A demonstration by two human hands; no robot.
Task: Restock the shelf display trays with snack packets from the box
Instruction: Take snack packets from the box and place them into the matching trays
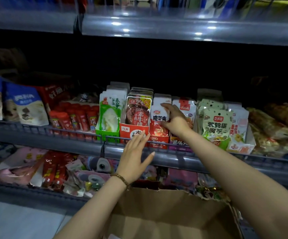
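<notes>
On the middle shelf stand several display trays of snack packets. My right hand (173, 118) grips the white and red snack packets (158, 116) upright in their red display tray (158, 144). My left hand (136, 156) is open with fingers spread, its fingertips at the front of the neighbouring red tray (133, 132) holding brown and red packets (137, 112). The brown cardboard box (165, 213) is below my arms at the bottom of the view; its inside shows no packets from here.
A green tray of white-green packets (109, 116) is to the left, pale green packets (214, 125) to the right. A grey wire shelf rail (174, 150) runs along the front. The lower shelf holds loose pink and red bags (53, 168). The upper shelf edge (174, 28) overhangs.
</notes>
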